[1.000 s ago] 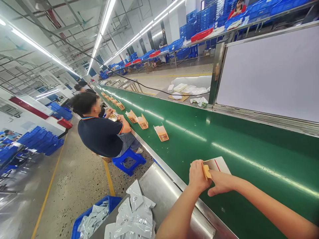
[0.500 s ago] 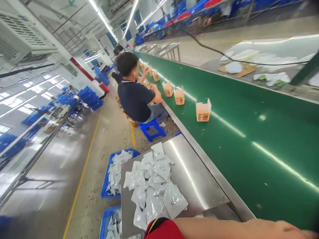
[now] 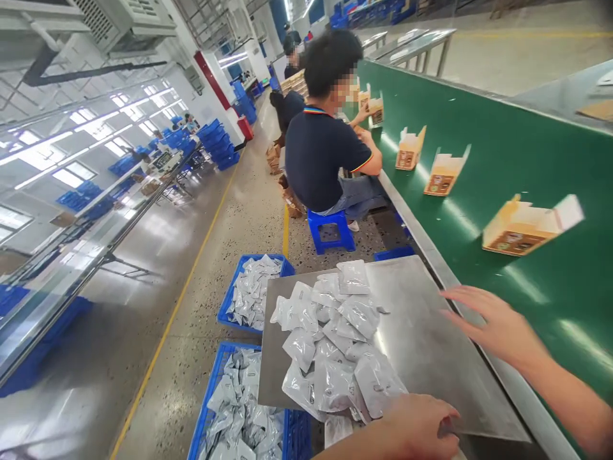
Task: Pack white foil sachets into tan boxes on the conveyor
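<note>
Silver-white sealed pouches [image 3: 335, 377] lie heaped on a metal side table [image 3: 416, 326]. At the near edge of the heap is my left hand [image 3: 421, 421], its fingers curled; whether anything is between them is hidden. My right hand [image 3: 483, 319] hovers by the metal edge of the green conveyor belt [image 3: 560, 306], fingers apart and holding nothing. Beyond it on the belt stands an open-topped orange and brown carton [image 3: 517, 233] with raised flaps. Two similar cartons, one [image 3: 443, 174] and another [image 3: 409, 150], stand farther along the belt.
Blue crates, one farther [image 3: 242, 260] and one nearer [image 3: 211, 390], hold more pouches on the floor left of the table. A person in a dark shirt [image 3: 325, 153] sits on a blue stool [image 3: 330, 230] beside the belt, handling a carton.
The view has shifted, bringing the pouches and cartons to different places in the picture. Both my hands now show; before, only one forearm and part of a hand crossed the bottom right.
</note>
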{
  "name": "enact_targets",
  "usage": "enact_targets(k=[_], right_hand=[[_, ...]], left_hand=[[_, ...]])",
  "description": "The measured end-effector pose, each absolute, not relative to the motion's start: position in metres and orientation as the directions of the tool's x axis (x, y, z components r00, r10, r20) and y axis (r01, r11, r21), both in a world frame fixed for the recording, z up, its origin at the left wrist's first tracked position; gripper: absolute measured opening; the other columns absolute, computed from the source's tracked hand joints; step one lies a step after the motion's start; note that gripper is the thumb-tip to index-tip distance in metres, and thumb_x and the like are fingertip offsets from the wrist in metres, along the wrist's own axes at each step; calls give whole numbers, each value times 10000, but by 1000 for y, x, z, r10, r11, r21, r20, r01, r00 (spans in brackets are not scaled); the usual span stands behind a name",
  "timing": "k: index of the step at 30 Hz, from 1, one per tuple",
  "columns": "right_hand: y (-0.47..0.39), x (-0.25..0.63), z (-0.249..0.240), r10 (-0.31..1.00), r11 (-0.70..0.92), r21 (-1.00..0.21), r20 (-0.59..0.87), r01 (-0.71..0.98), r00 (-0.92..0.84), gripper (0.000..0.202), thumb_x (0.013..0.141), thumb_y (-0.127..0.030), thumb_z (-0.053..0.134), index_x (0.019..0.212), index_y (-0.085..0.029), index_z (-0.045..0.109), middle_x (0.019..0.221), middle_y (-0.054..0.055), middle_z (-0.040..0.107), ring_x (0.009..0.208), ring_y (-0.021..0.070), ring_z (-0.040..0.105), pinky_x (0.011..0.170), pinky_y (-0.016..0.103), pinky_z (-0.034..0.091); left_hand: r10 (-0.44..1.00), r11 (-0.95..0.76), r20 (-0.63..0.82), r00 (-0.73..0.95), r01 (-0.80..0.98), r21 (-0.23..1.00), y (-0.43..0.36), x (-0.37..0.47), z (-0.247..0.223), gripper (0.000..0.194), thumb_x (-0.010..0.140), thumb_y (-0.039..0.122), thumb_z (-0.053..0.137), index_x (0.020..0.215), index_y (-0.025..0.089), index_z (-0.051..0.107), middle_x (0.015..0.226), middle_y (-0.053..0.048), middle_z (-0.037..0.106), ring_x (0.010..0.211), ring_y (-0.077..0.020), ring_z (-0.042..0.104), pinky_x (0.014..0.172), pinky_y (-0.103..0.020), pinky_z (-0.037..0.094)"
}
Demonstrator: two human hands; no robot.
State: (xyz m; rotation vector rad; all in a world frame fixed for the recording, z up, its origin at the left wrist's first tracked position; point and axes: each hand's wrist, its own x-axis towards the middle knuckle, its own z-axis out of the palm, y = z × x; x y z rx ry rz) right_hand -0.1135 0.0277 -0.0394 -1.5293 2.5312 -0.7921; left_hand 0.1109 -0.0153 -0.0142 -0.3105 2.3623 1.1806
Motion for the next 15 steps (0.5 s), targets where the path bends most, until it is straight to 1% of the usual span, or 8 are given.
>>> enact_targets(k=[2,5,6,7,9,11,13,15], right_hand=[[-43,-120,-46,-926,279,-419,121,-864,-357,515,803,-478,474,1268,-258,443,1325,15,380,1229,160,343,1071,372,289],[-133,-114,-73,-946,318,-307,-158,-897,-282,831,683,-530,558,1403,-347,185,1455,-30,51,1324,251,177,1038,500,256],[-151,-111,-86,-930,337,-282,-250,-898,-270,879,658,-537,566,1409,-358,148,1457,-28,11,1329,277,153,1016,526,260],[-162,-109,-99,-916,338,-267,-315,-902,-250,885,652,-533,562,1412,-353,146,1457,-17,23,1326,291,158,1005,526,271],[-166,-106,-122,-918,318,-253,-325,-914,-229,756,701,-455,511,1396,-313,250,1431,17,189,1298,283,233,1021,479,275],[-156,-106,-137,-957,264,-256,-187,-930,-220,567,765,-348,414,1325,-262,400,1331,51,382,1249,251,326,1046,414,256],[-141,-106,-140,-964,263,-284,-44,-922,-261,476,803,-286,305,1235,-200,484,1222,92,483,1191,244,395,1038,400,252],[-123,-108,-132,-930,359,-372,-61,-856,-363,461,828,-332,253,1194,-148,464,1157,142,511,1072,268,483,936,416,346]], left_hand=[[-70,564,-508,-858,-454,689,-29,121,-18,423,741,260,543,1156,179,563,1075,-92,639,1004,-285,588,877,-427,478],[-195,479,-503,-842,-529,701,-49,133,-21,418,737,231,561,1151,180,568,1067,-77,644,1002,-259,592,909,-383,466],[-237,449,-495,-836,-546,707,-55,136,-21,420,734,227,565,1151,181,568,1068,-73,644,1007,-256,590,918,-378,460],[-275,423,-484,-831,-556,715,-61,138,-22,424,731,228,566,1152,186,568,1069,-69,644,1012,-256,587,923,-377,457],[-335,373,-473,-815,-576,728,-72,142,-23,429,727,232,559,1156,202,568,1066,-58,647,1015,-261,586,923,-392,457],[-370,334,-472,-800,-588,736,-79,143,-25,425,731,234,553,1155,213,571,1069,-55,646,1018,-271,584,917,-411,458],[-375,324,-476,-795,-594,736,-85,141,-30,418,726,230,561,1143,216,581,1064,-58,648,1010,-283,586,905,-434,461],[-384,322,-456,-803,-579,749,-89,136,-34,405,724,229,556,1127,219,592,1045,-57,655,992,-283,593,894,-442,464]])
